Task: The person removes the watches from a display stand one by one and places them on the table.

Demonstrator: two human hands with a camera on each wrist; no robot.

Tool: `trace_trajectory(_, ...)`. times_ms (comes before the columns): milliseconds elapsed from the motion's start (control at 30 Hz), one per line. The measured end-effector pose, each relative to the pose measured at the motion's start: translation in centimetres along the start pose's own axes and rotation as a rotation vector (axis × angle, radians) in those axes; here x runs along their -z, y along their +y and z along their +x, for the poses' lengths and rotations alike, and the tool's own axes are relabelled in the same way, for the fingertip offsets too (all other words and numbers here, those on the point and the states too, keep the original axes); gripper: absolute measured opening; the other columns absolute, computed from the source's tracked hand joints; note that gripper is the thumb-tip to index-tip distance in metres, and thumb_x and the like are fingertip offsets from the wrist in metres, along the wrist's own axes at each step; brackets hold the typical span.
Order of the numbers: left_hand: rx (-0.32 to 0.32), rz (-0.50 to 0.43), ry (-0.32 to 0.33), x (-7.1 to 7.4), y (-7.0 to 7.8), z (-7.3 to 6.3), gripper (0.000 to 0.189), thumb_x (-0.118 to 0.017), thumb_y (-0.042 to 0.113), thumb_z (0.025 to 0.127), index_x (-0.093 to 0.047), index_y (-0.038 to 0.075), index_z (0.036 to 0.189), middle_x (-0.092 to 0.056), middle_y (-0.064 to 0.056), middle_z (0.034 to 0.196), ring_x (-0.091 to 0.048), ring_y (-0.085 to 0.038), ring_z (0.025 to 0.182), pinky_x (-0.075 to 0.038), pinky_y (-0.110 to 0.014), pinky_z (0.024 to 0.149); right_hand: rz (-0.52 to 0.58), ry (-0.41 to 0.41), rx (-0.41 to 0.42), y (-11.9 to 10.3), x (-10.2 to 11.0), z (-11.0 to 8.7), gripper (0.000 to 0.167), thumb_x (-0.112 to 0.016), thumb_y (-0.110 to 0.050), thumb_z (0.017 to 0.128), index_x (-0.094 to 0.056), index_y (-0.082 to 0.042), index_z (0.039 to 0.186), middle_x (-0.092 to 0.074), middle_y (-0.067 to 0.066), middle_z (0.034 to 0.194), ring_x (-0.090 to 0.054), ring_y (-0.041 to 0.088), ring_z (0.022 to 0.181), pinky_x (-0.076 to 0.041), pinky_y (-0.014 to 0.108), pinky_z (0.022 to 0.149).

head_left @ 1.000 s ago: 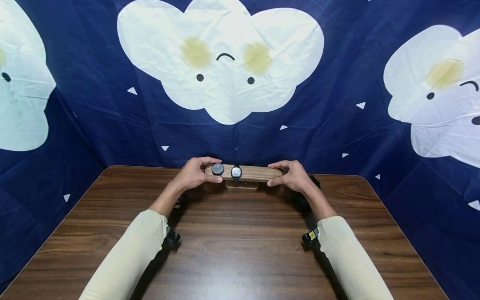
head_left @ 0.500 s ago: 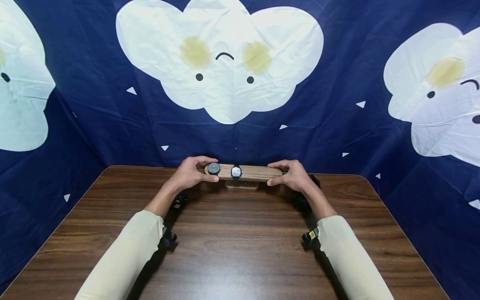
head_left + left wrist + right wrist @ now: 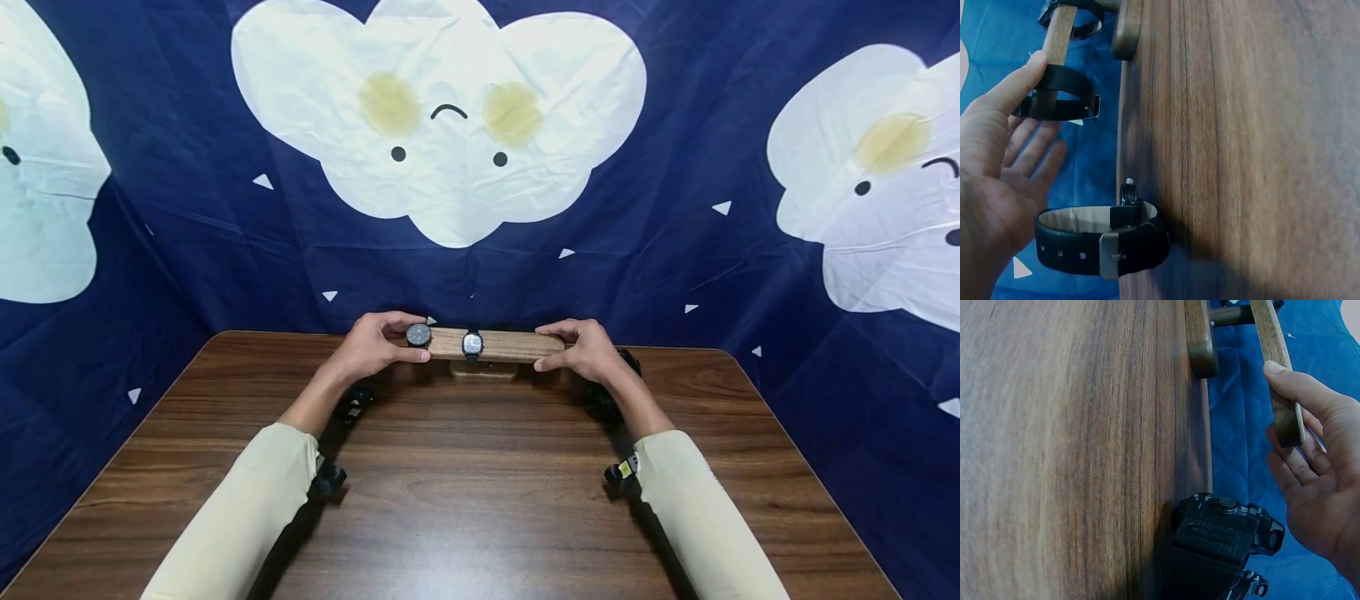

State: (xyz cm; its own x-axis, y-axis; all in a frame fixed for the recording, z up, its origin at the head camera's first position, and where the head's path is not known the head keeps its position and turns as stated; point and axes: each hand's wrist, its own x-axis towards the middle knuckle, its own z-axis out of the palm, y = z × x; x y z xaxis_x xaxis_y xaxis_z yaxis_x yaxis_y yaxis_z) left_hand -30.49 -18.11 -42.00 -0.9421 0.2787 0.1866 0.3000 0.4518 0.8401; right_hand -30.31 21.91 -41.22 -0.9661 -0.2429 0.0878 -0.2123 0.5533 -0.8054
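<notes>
A horizontal wooden bar (image 3: 510, 346) on a wooden base (image 3: 483, 370) stands at the table's far edge. My left hand (image 3: 372, 343) pinches a round dark-faced wristwatch (image 3: 418, 335) between thumb and fingers at the bar's left end. Its closed black strap (image 3: 1063, 78) still loops round the bar's tip in the left wrist view. Near the middle of the bar sits a square-faced wristwatch (image 3: 472, 344) with a dark strap. My right hand (image 3: 588, 350) grips the bar's right end, thumb on the near side and fingers on the far side.
A black-strapped watch (image 3: 1104, 244) stands buckled on the table by my left wrist. Beside my right wrist is a chunky black digital watch (image 3: 1219, 534). The brown wooden table (image 3: 480, 483) meets a blue cloud-patterned curtain (image 3: 472, 283) behind the stand.
My left hand has slid left along the bar, carrying the round watch to its left end. The right hand, the bar and the square watch have stayed in place.
</notes>
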Motion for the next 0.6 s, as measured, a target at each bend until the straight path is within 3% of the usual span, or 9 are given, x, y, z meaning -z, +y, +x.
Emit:
trace_trajectory(267, -0.009, 0.024, 0.035, 0.6, -0.2, -0.3, 0.063, -0.101, 0.015, 0.086, -0.075, -0.001, 0.142, -0.084, -0.021, 0.124, -0.078, -0.019, 0.111, -0.056, -0.017, 0.093, -0.01, 0.001, -0.001, 0.1, 0.0, 0.0, 0.065, -0.104, -0.016, 0.079, -0.082, -0.013, 0.139, -0.08, 0.017, 0.138, -0.078, 0.033, 0.116, -0.062, 0.041, 0.098)
trace_trajectory(600, -0.007, 0.066, 0.051, 1.1, -0.2, -1.0, 0.062, -0.101, 0.02, 0.086, -0.077, 0.001, 0.14, -0.084, -0.019, 0.123, -0.077, -0.022, 0.11, -0.054, -0.017, 0.09, -0.01, 0.01, -0.006, 0.1, -0.1, 0.0, 0.064, -0.105, -0.014, 0.077, -0.082, -0.013, 0.137, -0.08, 0.016, 0.138, -0.077, 0.034, 0.116, -0.061, 0.038, 0.097)
